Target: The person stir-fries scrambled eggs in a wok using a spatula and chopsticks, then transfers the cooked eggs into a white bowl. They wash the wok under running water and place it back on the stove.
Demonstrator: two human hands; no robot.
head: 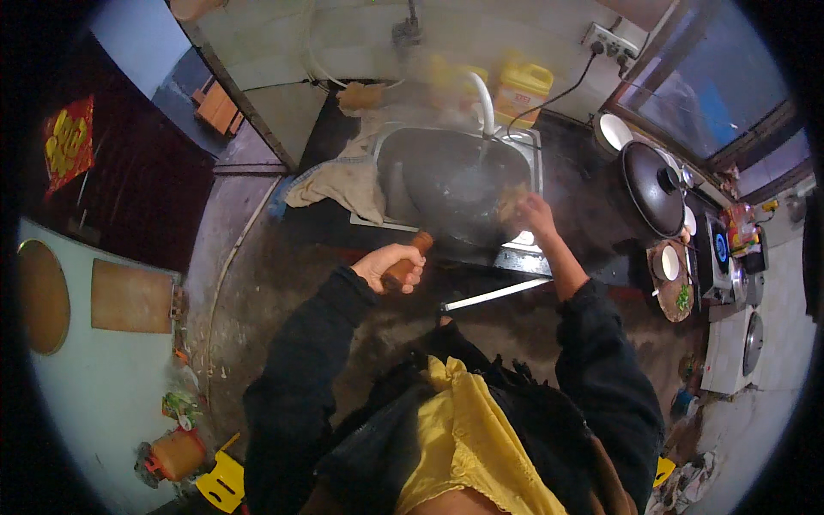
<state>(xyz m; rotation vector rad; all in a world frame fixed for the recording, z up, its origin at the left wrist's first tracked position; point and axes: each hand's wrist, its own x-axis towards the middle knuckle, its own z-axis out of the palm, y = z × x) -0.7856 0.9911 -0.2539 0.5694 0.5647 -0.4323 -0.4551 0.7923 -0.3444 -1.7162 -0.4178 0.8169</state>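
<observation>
My left hand [391, 269] is closed around the brown wooden handle [412, 257] of a large dark wok [444, 187], which lies in the metal sink [538, 154]. At the wok's right side, my right hand [533, 215] holds a tan scrubber [513, 201] against the inner wall; steam blurs its outline. Water runs from the white curved faucet [484, 103] into the wok. A beige cloth [344, 187] hangs over the sink's left edge.
Yellow jugs [524, 87] stand behind the sink. To the right are a lidded black pot [650, 187], a white bowl [666, 262] on a cutting board with chopped greens [683, 297], and a gas stove with a blue flame [721, 248]. A power cord [560, 100] runs behind the faucet.
</observation>
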